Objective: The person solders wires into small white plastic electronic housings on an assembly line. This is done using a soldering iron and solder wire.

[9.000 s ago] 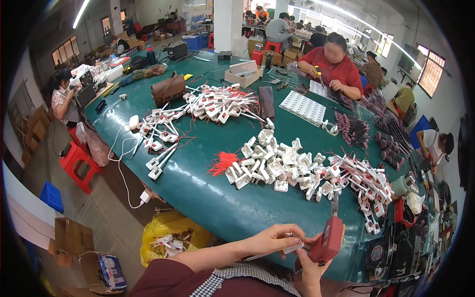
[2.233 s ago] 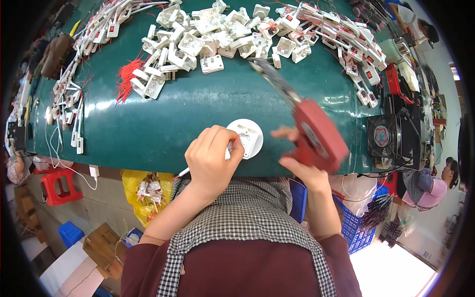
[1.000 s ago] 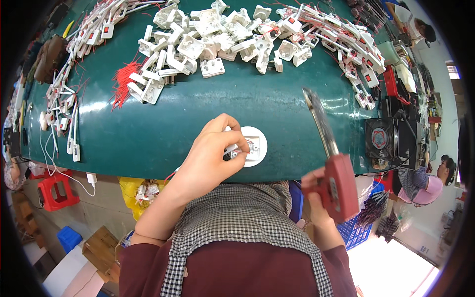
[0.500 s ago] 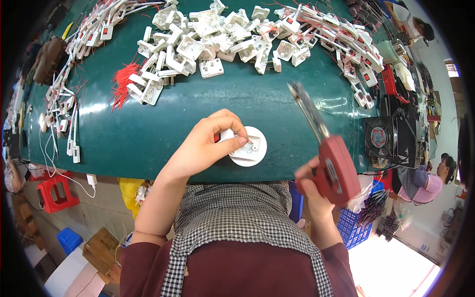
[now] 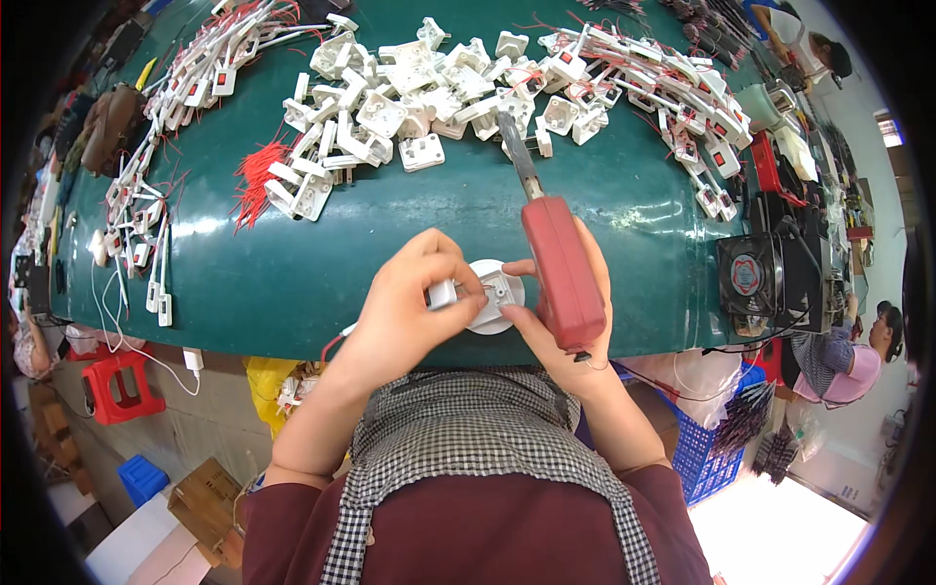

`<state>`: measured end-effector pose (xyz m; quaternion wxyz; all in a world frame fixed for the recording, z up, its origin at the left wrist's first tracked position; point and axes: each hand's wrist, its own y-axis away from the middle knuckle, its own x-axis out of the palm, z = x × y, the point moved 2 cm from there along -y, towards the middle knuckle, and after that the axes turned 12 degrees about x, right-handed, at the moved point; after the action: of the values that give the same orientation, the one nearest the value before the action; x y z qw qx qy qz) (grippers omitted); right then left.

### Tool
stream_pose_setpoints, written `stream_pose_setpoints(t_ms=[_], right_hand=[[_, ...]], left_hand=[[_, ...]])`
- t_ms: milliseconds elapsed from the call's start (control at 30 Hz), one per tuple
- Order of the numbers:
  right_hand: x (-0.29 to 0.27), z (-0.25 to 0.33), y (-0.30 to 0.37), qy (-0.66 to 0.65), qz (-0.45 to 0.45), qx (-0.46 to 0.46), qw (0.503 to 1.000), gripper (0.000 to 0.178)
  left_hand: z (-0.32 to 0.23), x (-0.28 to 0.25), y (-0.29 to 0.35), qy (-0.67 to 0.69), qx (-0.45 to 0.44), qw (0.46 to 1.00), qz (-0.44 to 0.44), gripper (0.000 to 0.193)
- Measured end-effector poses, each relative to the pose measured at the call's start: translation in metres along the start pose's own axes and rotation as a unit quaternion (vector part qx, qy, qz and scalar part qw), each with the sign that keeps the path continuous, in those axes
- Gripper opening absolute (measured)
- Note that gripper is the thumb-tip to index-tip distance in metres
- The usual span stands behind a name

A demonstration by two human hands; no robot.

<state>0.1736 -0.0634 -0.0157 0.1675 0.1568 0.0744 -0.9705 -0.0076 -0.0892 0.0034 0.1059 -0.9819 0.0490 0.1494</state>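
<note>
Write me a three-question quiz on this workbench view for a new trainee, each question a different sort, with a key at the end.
1. Multiple choice: What does the right hand hold?
A) a blue basket
B) a red tool with a long metal shaft
C) a red stool

2. True or false: The bundle of red wires lies at the left end of the middle heap of white housings.

3. Fill in the blank: The round disc on the table, between the left hand and the right, is ____ in colour.

Key: 1. B; 2. True; 3. white.
</note>
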Motion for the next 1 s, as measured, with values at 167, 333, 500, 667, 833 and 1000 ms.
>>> stream_pose_setpoints(t_ms=[167, 333, 500, 667, 833, 1000], right_hand=[[-0.003, -0.018, 0.015, -0.102, 0.003, 0.034, 0.994, 0.086], [-0.004, -0.024, 0.006, -0.06, 0.041, 0.008, 0.997, 0.088], [0.001, -0.033, 0.004, -0.103, 0.145, 0.075, 0.981, 0.096], [0.009, -0.032, 0.013, 0.055, 0.024, -0.095, 0.994, 0.098], [0.002, -0.032, 0.021, -0.007, -0.025, -0.023, 0.999, 0.095], [-0.045, -0.017, 0.063, -0.105, -0.035, 0.106, 0.988, 0.086]], left_hand=[[0.008, 0.011, 0.012, -0.026, 0.027, 0.999, -0.031, 0.01], [0.01, 0.013, 0.011, -0.041, 0.044, 0.998, -0.029, 0.011], [-0.006, 0.018, 0.007, -0.176, 0.056, 0.983, -0.019, 0.009], [-0.003, 0.025, 0.008, -0.172, 0.021, 0.984, -0.038, 0.008], [0.005, 0.024, 0.008, -0.119, 0.003, 0.992, -0.042, 0.008], [0.006, 0.023, 0.009, -0.109, 0.006, 0.993, -0.039, 0.007]])
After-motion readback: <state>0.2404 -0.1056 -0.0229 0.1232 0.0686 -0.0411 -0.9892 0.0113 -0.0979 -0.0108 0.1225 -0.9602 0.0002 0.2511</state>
